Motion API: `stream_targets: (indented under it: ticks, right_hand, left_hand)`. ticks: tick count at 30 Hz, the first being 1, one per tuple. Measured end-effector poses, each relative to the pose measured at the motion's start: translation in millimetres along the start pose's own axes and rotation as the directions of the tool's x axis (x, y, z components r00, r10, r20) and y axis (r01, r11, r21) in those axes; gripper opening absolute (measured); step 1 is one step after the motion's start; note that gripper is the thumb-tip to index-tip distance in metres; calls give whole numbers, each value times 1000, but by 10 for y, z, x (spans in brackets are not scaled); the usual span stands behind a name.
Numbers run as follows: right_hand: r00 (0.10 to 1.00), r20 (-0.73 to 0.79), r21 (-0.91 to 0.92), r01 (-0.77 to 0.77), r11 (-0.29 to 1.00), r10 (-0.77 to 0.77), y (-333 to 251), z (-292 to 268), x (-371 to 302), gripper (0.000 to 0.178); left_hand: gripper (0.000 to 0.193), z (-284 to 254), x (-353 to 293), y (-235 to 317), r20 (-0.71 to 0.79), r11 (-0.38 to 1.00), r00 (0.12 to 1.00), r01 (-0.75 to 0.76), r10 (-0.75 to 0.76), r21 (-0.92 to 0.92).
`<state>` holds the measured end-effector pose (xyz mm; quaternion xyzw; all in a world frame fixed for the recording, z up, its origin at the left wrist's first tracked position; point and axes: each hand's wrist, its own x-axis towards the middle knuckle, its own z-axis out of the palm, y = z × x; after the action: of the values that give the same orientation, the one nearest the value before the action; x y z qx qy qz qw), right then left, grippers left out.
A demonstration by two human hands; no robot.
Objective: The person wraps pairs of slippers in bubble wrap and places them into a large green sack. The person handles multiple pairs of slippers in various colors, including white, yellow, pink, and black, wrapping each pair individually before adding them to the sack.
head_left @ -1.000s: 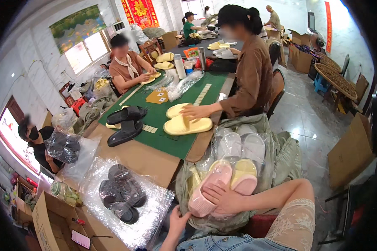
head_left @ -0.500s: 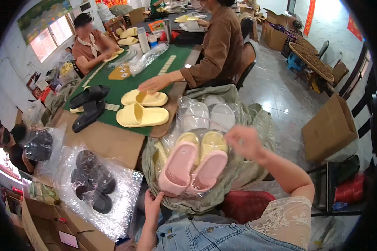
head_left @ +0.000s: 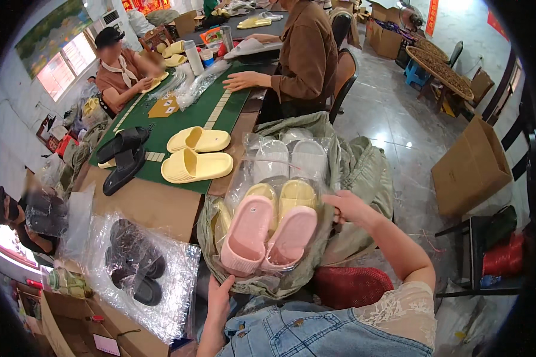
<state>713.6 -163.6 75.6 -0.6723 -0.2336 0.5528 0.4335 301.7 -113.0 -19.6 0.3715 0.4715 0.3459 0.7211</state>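
A grey-green woven sack point(head_left: 365, 172) stands open in front of me, full of slippers in clear plastic bags. On top lies a pair of pink slippers point(head_left: 250, 229). Yellow slippers point(head_left: 298, 196) show under their far ends, and white slippers point(head_left: 309, 157) lie beyond. With its thumb over the near left rim of the sack, my left hand point(head_left: 220, 294) grips the cloth. My right hand point(head_left: 348, 208) is closed on the sack's right edge; its fingertips are partly hidden.
Yellow slippers point(head_left: 198, 165) and black slippers point(head_left: 125, 157) rest on the green table mat point(head_left: 161, 122). Bagged black slippers point(head_left: 134, 262) lie left of the sack. Two people work at the table. A cardboard box point(head_left: 470, 169) stands at right, an open carton point(head_left: 71, 321) at lower left.
My right hand has come down from above the slippers onto the sack's right edge. The co-worker in brown has drawn a hand back from the yellow slippers. My view has shifted slightly.
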Motion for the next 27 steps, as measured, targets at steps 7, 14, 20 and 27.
stream_targets:
  ticks: [7,14,20,27]
  right_hand:
    - [965,256,-353,144,925,-52,-445,122,602,35]
    - [819,-297,-816,49,576,-491,-838,-1286,1848,79]
    - [827,-536,-391,-65,918,-169,-997,-1427,2596,84]
    - [961,-277,335,112,936,-16,-751,-1641,3438,50]
  left_hand:
    - [51,-80,121,-26,-74,995,997,26,-33,-92]
    - [50,-18,109,-22,-99,988,994,22,-37,-150]
    - [49,-91,111,-37,-158,990,981,97,-113,-104]
    - [47,-33,80,-39,-218,970,961,124,-169,-208]
